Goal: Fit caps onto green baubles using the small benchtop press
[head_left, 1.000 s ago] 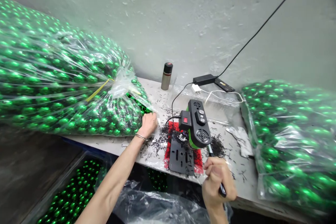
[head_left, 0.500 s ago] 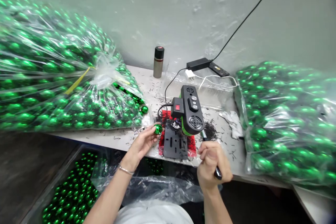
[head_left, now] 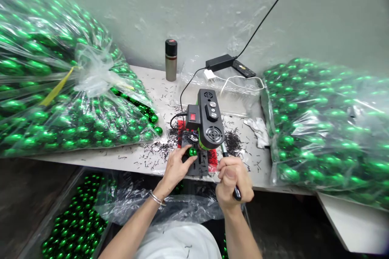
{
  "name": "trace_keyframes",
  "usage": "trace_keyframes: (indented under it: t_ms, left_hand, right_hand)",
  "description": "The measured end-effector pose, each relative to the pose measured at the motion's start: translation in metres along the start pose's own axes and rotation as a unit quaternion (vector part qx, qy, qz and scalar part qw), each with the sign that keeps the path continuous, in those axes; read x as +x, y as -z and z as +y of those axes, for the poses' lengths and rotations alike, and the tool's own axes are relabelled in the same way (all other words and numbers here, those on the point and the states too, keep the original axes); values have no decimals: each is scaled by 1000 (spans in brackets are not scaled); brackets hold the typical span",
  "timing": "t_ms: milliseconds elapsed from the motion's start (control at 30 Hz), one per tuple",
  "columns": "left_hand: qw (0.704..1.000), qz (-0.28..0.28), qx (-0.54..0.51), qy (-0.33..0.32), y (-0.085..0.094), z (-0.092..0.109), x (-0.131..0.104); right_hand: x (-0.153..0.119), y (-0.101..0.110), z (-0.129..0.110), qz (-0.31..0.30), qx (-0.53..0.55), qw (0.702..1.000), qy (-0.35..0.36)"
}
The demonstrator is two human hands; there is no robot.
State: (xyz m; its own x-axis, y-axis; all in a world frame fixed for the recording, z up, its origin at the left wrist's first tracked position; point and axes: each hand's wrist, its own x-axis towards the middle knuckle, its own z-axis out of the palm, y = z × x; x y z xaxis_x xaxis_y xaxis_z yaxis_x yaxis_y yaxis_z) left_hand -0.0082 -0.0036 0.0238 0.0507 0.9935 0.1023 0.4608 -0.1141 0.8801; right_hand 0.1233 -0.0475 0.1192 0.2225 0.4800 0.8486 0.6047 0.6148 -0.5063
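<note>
A shiny green ball (head_left: 192, 151) is between the thumb and fingers of my left hand (head_left: 178, 164), over the black slotted base plate (head_left: 197, 167) and just left of the machine's head. My right hand (head_left: 233, 182) is wrapped round the black-ended lever (head_left: 236, 193) at the machine's right side. The black and green machine (head_left: 210, 119) has round vents, buttons and a box with a red switch (head_left: 193, 117). Red material (head_left: 212, 159) shows beneath the plate. Small black bits (head_left: 233, 141) lie scattered around it.
Big clear bags of green balls lie left (head_left: 100, 121) and right (head_left: 322, 129). Behind the machine are a bottle (head_left: 171, 60), a power adapter (head_left: 221, 62) and white cable (head_left: 240, 78). A white cloth (head_left: 259, 131) lies right. Below the table edge, more balls (head_left: 73, 218) fill a lined container.
My left hand has brought the green ball rightward, from beside the plate to above it. My right hand still grips the lever. The whole view has shifted a little.
</note>
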Motion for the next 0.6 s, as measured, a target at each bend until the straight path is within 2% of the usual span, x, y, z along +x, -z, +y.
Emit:
trace_keyframes:
  t_ms: [133,233,367,600]
  left_hand:
    - [989,1,84,-121,0,1,0]
    - [980,2,104,-169,-1,-2,2]
    - [979,17,84,-185,-6,-10,3]
    - [980,15,72,-183,-10,-17,3]
  right_hand:
    - [-3,1,1,0,-3,1000,-5]
    - [-6,1,2,2,-5,1000,-3]
    - [-16,1,9,-6,-5,1000,5]
    - [-53,-6,36,4,-2,999,49]
